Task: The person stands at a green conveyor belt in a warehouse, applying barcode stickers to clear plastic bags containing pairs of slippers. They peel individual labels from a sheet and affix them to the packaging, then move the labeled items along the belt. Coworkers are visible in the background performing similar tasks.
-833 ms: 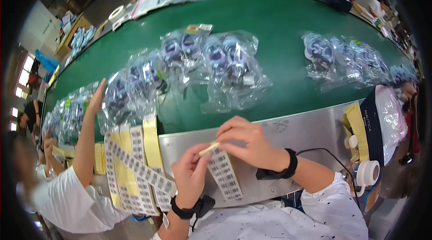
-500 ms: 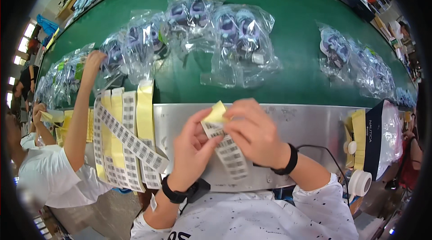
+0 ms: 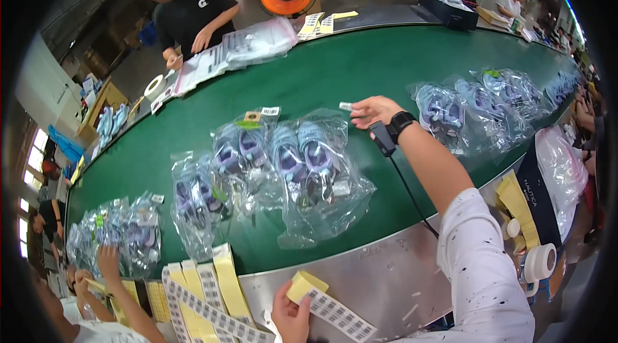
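Note:
My left hand (image 3: 291, 318) pinches a strip of barcode labels (image 3: 341, 315) over the metal edge, its yellow backing curled at the top. Stretched out over the green belt, my right hand (image 3: 378, 113) holds a small white barcode sticker (image 3: 346, 106) at its fingertips. Just left of and nearer than that hand lies a pair of blue and purple shoes in a clear bag (image 3: 315, 159). Left of it is another bagged pair (image 3: 238, 150) with a tag and a white barcode sticker on top.
More label strips (image 3: 212, 285) hang over the metal ledge (image 3: 393, 272). Further bagged shoes (image 3: 441, 108) lie to the right on the green belt (image 3: 347, 60). A co-worker (image 3: 199, 15) handles plastic bags (image 3: 257, 44) across the belt; another's arm (image 3: 125, 298) reaches in at left.
My right hand has left the label strip and reached forward over the belt with one sticker. My left hand keeps the strip. The view has tilted up, showing the far side.

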Tool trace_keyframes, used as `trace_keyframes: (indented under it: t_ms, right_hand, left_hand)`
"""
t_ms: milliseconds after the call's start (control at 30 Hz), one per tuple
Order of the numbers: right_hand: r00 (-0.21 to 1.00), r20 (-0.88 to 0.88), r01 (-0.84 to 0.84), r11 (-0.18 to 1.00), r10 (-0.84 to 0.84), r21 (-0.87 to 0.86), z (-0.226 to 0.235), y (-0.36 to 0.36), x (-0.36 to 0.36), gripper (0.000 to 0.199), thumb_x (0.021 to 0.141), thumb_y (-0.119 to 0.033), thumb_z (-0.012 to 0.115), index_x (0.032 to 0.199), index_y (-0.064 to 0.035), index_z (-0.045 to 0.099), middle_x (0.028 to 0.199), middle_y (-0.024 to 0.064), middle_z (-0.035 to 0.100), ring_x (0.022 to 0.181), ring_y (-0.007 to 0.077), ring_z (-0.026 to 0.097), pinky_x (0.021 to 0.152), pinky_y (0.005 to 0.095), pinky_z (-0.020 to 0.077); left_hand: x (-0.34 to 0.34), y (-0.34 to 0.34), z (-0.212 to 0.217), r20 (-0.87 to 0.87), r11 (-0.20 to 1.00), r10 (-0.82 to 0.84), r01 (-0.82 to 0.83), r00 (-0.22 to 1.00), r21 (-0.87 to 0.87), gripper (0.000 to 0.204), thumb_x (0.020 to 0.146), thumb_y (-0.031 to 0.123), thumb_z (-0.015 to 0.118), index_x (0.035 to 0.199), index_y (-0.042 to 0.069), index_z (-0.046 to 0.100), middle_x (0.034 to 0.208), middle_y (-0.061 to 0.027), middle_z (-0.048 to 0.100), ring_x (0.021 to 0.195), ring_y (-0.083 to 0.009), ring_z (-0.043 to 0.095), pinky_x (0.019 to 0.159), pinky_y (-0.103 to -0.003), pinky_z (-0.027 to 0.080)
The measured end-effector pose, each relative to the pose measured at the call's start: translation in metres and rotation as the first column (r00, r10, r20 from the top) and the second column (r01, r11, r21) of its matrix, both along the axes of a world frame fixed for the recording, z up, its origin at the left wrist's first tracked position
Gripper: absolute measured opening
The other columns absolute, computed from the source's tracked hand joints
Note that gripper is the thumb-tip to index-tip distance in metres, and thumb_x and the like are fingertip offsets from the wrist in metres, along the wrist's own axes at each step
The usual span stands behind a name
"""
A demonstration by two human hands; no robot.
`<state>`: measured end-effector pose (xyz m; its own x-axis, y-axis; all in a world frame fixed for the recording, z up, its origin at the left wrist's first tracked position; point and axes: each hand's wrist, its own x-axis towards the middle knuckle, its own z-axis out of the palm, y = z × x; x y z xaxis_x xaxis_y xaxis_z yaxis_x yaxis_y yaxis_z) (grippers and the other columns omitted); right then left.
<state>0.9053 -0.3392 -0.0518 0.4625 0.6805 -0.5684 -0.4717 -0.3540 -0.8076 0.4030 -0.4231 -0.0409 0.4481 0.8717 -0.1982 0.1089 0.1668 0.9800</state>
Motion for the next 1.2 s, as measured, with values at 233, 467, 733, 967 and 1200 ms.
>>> trace_keyframes:
  t_ms: [233,467,733,967,1200]
  right_hand:
    - [0.988,-0.121,-0.101,0.995,0.1,0.001,-0.016,0.055,0.001,0.029,0.085,-0.02,0.067,0.107,-0.0016,0.061,0.109,0.0137,0.066,0.089,0.0216,0.067,0.063,0.031,0.0546]
    - [0.99,-0.081,-0.12,0.993,0.119,-0.005,-0.03,0.079,0.008,0.017,0.081,-0.003,0.067,0.093,0.0081,0.064,0.083,0.0207,0.069,0.067,0.0251,0.067,0.054,0.0373,0.0536]
    - [0.912,0.406,-0.076,0.997,0.057,0.03,-0.017,0.061,-0.019,0.071,0.075,0.0,0.072,0.137,0.003,0.037,0.079,0.0173,0.068,0.055,0.0228,0.065,0.049,0.0339,0.0535]
    - [0.163,0.964,0.18,0.954,0.212,-0.24,0.053,-0.092,0.094,0.047,0.076,-0.034,0.071,0.111,-0.0032,0.066,0.112,0.0151,0.066,0.108,0.0272,0.061,0.092,0.0364,0.0478]
    - [0.0,0.988,0.277,0.949,0.157,-0.151,-0.036,-0.176,0.07,0.057,0.074,-0.036,0.073,0.122,-0.0083,0.061,0.129,0.0201,0.052,0.117,0.037,0.052,0.098,0.043,0.0432]
  left_hand:
    - [-0.002,0.0,0.019,-0.151,0.987,-0.022,-0.002,0.988,-0.162,0.043,0.089,-0.003,0.06,0.13,-0.002,0.045,0.114,-0.0129,0.061,0.101,-0.0171,0.059,0.085,-0.026,0.047]
    - [-0.002,-0.002,0.013,-0.18,0.983,-0.062,0.029,0.982,-0.179,0.042,0.09,-0.002,0.06,0.13,-0.002,0.046,0.111,-0.0129,0.063,0.097,-0.0164,0.061,0.082,-0.026,0.048]
    - [0.008,-0.004,0.013,-0.109,0.992,0.021,-0.035,0.994,-0.121,0.043,0.09,-0.002,0.059,0.131,-0.004,0.045,0.114,-0.015,0.062,0.101,-0.02,0.061,0.088,-0.028,0.048]
    - [0.01,-0.008,0.009,0.103,0.996,0.049,-0.04,0.994,-0.083,0.054,0.09,-0.004,0.056,0.139,-0.003,0.034,0.123,-0.0176,0.057,0.109,-0.0216,0.058,0.092,-0.03,0.045]
    - [0.004,-0.005,-0.015,0.067,0.99,-0.031,0.039,0.997,-0.132,0.039,0.09,-0.004,0.054,0.128,-0.003,0.044,0.111,-0.0149,0.061,0.098,-0.0183,0.061,0.083,-0.026,0.049]
